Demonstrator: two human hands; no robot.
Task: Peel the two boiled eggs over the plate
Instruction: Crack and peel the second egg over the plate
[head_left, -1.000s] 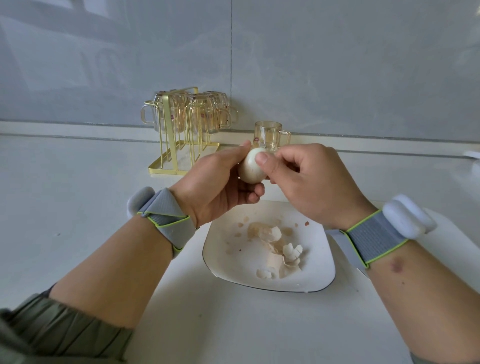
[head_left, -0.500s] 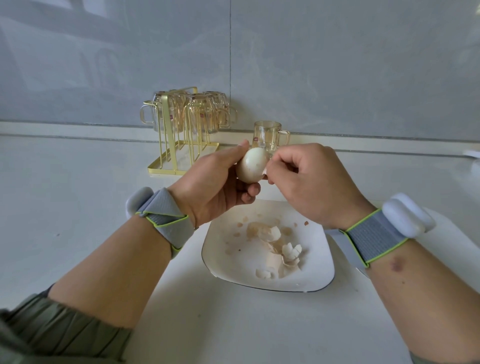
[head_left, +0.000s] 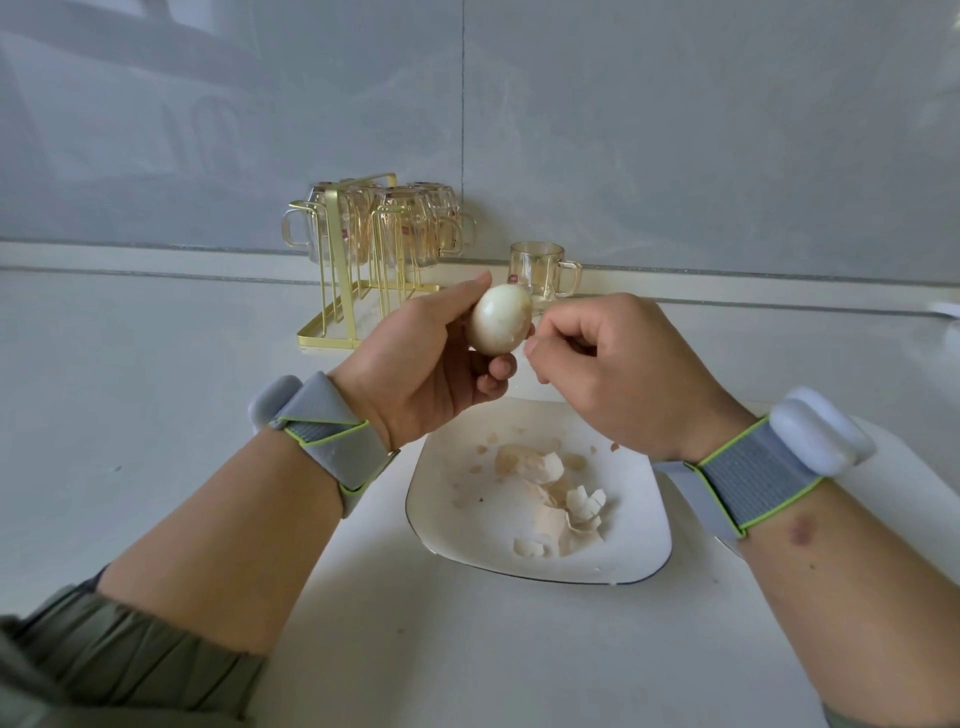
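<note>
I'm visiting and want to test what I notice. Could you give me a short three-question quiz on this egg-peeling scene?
1. True or false: the left hand holds the egg.
2. What lies on the plate? A) shell pieces B) a spoon C) a second whole egg
3. Fill in: the lone glass mug stands to the ____ of the gold rack.

Key: 1 true; 2 A; 3 right.

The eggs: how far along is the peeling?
Done: shell pieces already lie on the plate. In hand: the left hand holds an egg that looks nearly bare, while the right hand picks at its side. Left: no second egg shows, so its state is unclear.
</note>
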